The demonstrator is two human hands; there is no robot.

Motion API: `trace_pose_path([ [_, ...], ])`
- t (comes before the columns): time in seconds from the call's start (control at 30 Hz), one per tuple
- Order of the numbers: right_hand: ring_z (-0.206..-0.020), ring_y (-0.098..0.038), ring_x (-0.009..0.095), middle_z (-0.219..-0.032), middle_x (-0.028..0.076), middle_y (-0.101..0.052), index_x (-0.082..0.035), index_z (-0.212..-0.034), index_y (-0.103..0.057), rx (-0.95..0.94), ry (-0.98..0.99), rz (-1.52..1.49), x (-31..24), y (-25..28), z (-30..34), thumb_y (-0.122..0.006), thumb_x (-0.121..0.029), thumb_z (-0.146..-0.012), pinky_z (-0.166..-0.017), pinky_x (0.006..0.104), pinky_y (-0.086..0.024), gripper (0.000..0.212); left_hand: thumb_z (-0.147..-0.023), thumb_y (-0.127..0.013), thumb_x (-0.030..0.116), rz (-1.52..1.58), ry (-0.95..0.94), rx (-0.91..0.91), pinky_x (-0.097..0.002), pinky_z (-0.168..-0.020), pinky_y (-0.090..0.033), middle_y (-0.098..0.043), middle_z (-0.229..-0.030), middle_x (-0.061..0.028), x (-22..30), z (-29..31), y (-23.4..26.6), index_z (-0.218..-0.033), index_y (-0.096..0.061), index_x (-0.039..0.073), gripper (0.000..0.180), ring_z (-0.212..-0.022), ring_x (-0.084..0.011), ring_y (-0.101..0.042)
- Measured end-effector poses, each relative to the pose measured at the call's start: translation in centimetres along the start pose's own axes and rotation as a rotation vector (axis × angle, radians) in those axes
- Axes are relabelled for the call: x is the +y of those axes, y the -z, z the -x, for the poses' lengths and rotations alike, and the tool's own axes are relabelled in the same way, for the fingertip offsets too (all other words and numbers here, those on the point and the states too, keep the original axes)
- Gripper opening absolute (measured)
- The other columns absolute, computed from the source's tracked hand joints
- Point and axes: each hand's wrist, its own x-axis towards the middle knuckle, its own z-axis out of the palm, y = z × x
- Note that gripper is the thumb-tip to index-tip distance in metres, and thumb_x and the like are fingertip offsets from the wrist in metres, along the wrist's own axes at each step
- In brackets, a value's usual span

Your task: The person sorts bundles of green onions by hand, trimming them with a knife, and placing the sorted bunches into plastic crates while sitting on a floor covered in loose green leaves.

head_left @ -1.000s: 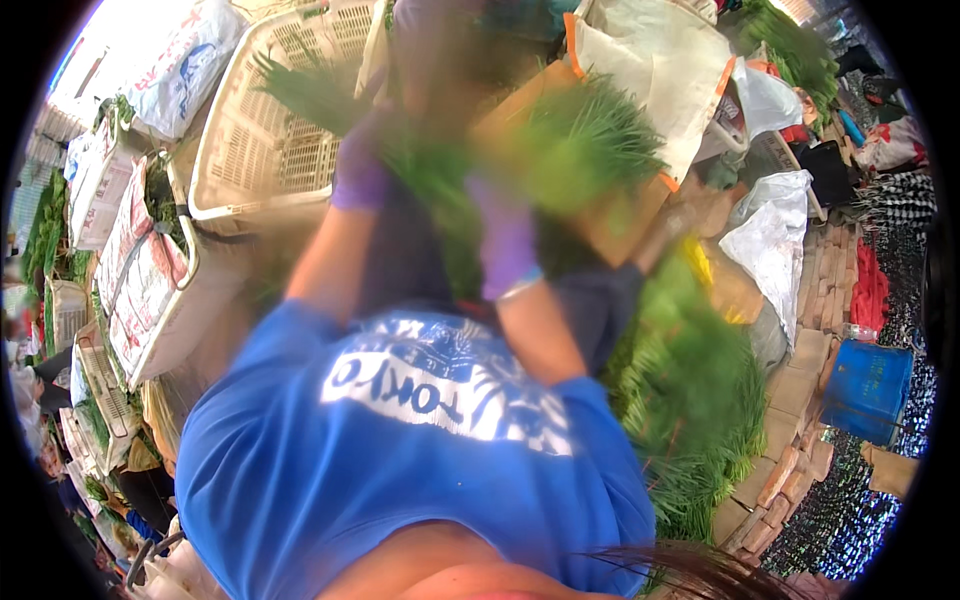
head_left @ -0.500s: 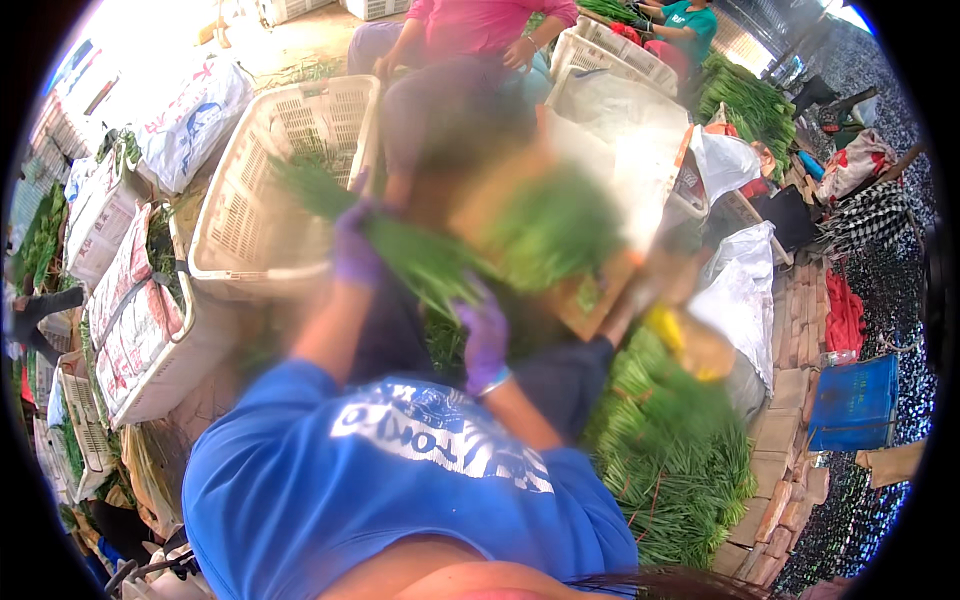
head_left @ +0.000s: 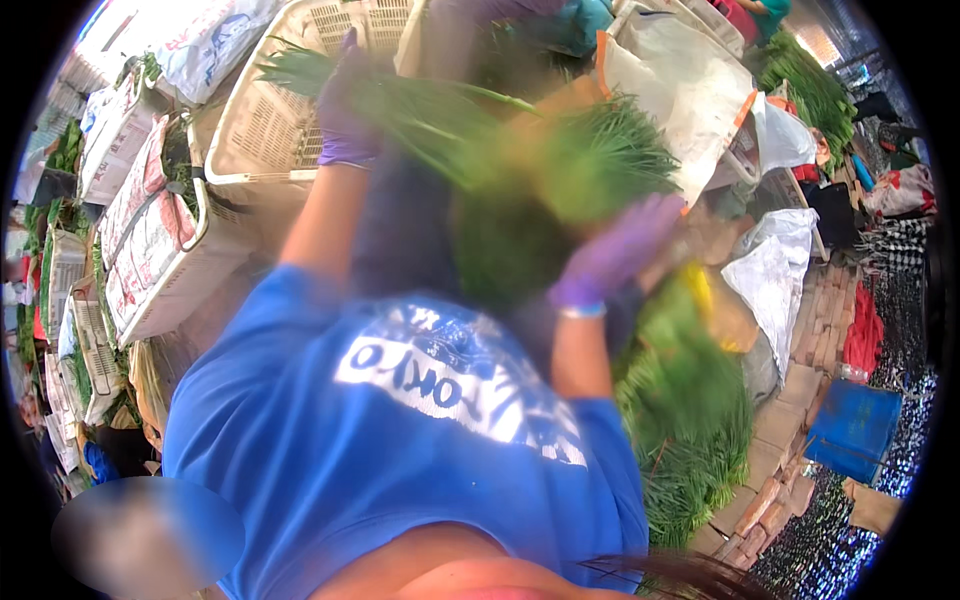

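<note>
My left hand (head_left: 346, 120), in a purple glove, closes around a bunch of long, thin green chives (head_left: 415, 118) beside the white crate. The leaf tips stick out to the left of it, and the rest slants right, blurred. My right hand (head_left: 622, 252), gloved in purple too, is stretched out with its fingers lying together. Just beyond it is another clump of chives (head_left: 615, 155), smeared by motion; whether the hand touches it, I cannot tell. A big pile of chives (head_left: 690, 430) lies to the right of my body.
The white plastic crate (head_left: 240, 140) stands ahead on the left. A strapped white crate (head_left: 170, 270) is farther left. Pale sheeting (head_left: 675, 85) with an orange edge lies ahead right, near a white plastic bag (head_left: 775, 265). Bricks (head_left: 770, 425) and a blue panel (head_left: 855, 430) are at right.
My right hand has left the held bunch and moved right, toward the other clump. My left hand keeps its bunch, now higher in the picture. The whole view has shifted.
</note>
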Motion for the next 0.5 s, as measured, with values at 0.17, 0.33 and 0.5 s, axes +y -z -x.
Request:
trace_pose_path([
  [0.17,-0.129,-0.016,0.022,-0.141,0.014,-0.013,0.002,-0.134,-0.013,-0.234,0.225,0.144,0.8,-5.5,0.9,-0.025,-0.021,-0.093,-0.106,0.0313,-0.013,0.048,-0.078,-0.046,0.009,-0.151,0.069,-0.097,-0.0349,-0.085,-0.042,-0.062,-0.085,-0.0049,-2.5,1.2,-2.4,-0.126,-0.036,0.000,0.050,-0.077,-0.0157,-0.060],
  [0.33,-0.129,-0.017,0.021,-0.140,0.012,-0.016,0.002,-0.133,-0.015,-0.166,-0.021,-0.186,2.1,-3.7,1.0,-0.026,-0.020,-0.094,-0.106,0.0304,-0.014,0.047,-0.073,-0.049,0.006,-0.858,-0.249,-0.273,-0.0320,-0.081,-0.043,-0.059,-0.079,0.0006,-1.8,1.0,-3.8,-0.130,-0.027,-0.001,0.061,-0.073,-0.0137,-0.055],
  [0.5,-0.105,-0.051,0.024,-0.114,0.012,-0.053,-0.006,-0.118,-0.049,-0.626,0.315,0.521,0.5,-1.2,-1.0,-0.060,-0.015,-0.077,-0.091,0.0311,-0.037,0.043,-0.075,-0.051,0.005,-1.852,-0.565,-0.288,-0.0309,-0.079,-0.043,-0.055,-0.077,0.0016,-1.7,1.2,-2.9,-0.131,-0.026,-0.001,0.061,-0.070,-0.0126,-0.053],
])
